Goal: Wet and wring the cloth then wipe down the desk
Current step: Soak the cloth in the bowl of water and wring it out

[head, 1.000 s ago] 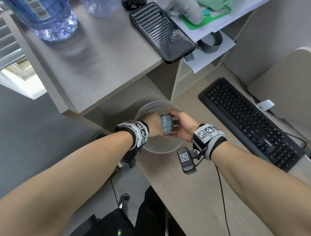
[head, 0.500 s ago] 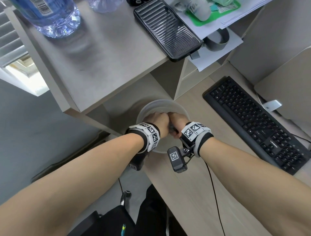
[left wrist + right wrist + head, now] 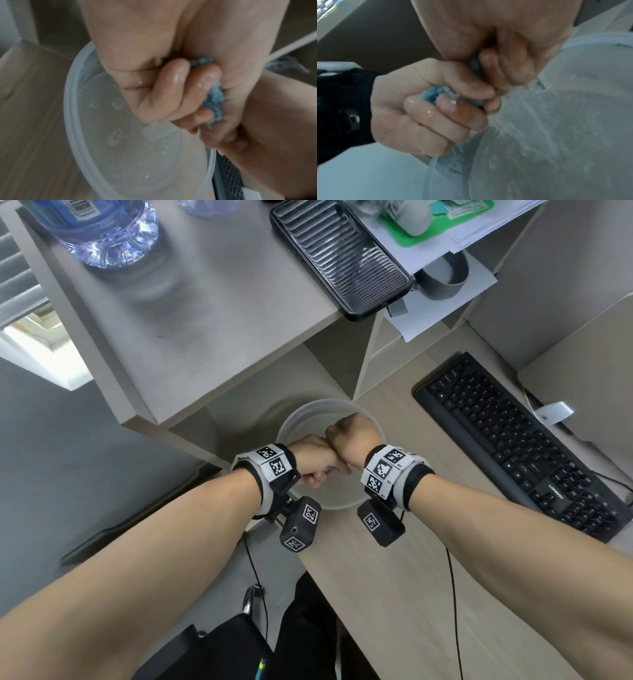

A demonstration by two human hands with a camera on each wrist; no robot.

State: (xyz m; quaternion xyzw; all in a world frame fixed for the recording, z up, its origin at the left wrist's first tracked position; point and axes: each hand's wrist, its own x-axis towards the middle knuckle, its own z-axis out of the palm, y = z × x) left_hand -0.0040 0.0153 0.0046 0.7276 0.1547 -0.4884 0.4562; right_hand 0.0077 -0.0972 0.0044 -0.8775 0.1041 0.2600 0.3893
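- Left hand (image 3: 310, 458) and right hand (image 3: 352, 436), fists touching, both clenched round the one blue cloth (image 3: 213, 96), held above the bowl (image 3: 291, 426).
- The cloth is bunched almost wholly inside the two fists; wet tufts show between the fingers (image 3: 447, 119).
- Water streams from the fists into the bowl, so wringing looks to be under way.
- To wring well: twist the fists in opposite directions, squeeze until the stream thins to drips, and stay over the bowl so the bench (image 3: 394, 577) keeps dry.
- Count: two hands, one cloth, one bowl, one keyboard (image 3: 513, 436).
- On the shelf (image 3: 205, 330) above: one phone (image 3: 339, 258), one bottle (image 3: 102, 231).
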